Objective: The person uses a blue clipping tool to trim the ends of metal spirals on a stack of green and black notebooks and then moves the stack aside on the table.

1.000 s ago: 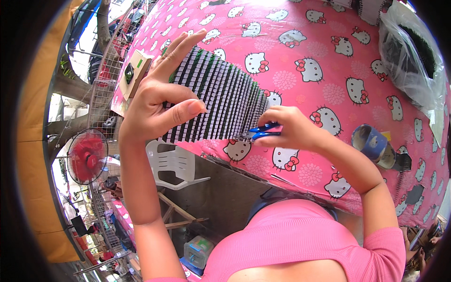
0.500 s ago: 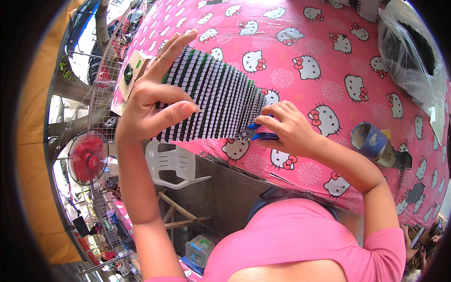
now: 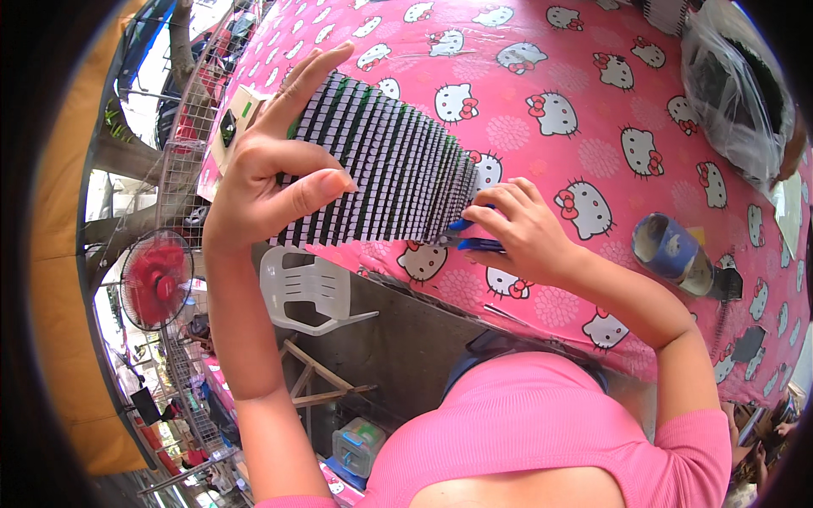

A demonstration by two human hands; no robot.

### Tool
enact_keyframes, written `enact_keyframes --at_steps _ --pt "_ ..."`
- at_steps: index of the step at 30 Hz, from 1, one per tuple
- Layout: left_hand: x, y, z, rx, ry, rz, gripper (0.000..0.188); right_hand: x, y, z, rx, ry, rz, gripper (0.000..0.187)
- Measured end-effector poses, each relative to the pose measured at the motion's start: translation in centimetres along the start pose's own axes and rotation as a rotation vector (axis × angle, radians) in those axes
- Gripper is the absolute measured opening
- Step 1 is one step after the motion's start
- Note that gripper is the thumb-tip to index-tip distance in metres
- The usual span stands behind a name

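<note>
A tilted panel [image 3: 373,161] fills the space between my hands, with rows of small whitish squares split by dark and green strips. My left hand [image 3: 271,169] grips its left side; thumb and index finger curl over the front, the other fingers stretch up along the edge. In my right hand [image 3: 529,233] is a small pair of blue-handled pliers [image 3: 481,245]. Their metal jaws touch or nearly touch the panel's lower right corner; whether they bite on anything is too small to tell.
The table has a pink patterned cover [image 3: 508,131]. A clear plastic bag [image 3: 737,93] with something dark inside lies far right. A blue cup-like container [image 3: 669,250] rests on its side near my right forearm. A white plastic chair [image 3: 309,288] and red fan [image 3: 158,284] stand left.
My left hand and the panel have shifted slightly up and left. The pliers stay at the panel's lower right corner.
</note>
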State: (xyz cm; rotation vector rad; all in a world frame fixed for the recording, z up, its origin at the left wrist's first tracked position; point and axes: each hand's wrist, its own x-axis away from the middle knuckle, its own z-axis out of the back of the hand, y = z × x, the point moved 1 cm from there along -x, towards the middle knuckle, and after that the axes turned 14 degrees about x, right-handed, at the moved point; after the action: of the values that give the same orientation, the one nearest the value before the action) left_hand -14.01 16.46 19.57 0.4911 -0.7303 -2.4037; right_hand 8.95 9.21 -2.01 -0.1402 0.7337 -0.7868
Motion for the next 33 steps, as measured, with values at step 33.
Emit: enact_keyframes --at_steps 33 --pt "0.6 -0.4 -0.5 0.13 -0.037 0.305 0.03 7.8 -0.6 0.2 0.244 -0.299 -0.23 0.059"
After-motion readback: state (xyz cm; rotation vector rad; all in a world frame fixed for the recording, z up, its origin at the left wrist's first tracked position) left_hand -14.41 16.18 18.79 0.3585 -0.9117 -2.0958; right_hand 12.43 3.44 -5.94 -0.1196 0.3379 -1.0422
